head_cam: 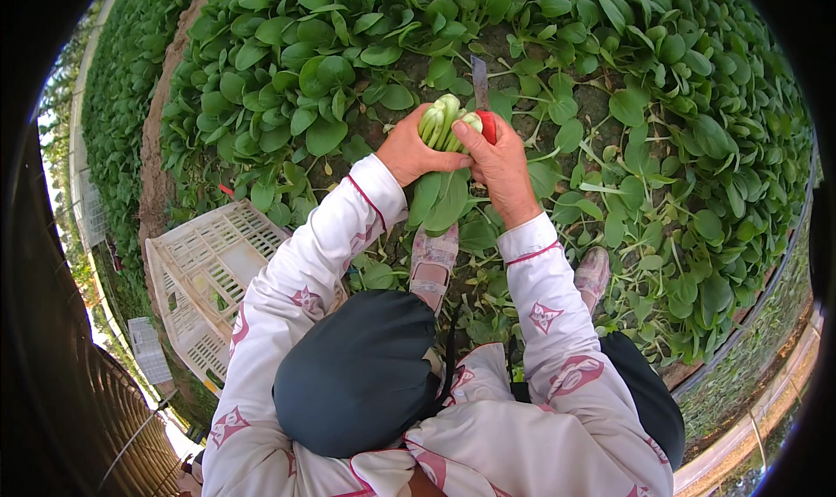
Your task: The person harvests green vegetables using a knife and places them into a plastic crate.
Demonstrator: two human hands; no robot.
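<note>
My left hand (408, 148) is wrapped around a small bunch of leafy greens that look like bok choy (443, 123). Their pale cut stem ends point up and away from me, and the green leaves hang below my hands. In my right hand (501, 170) is a knife with a red handle (487, 126). Its flat, darkened metal blade (480, 79) points away from me, over the soil. My right thumb presses on the stems at the bunch's right side. The fingers under the bunch are partly hidden.
Dense standing greens (313, 73) grow ahead and to both sides. Loose leaves and stems litter the soil (594, 138) around my shoes (434, 262). A white slatted plastic crate (215, 268) sits tilted at my left, beside a dirt furrow (157, 138). More crates (149, 350) stand farther left.
</note>
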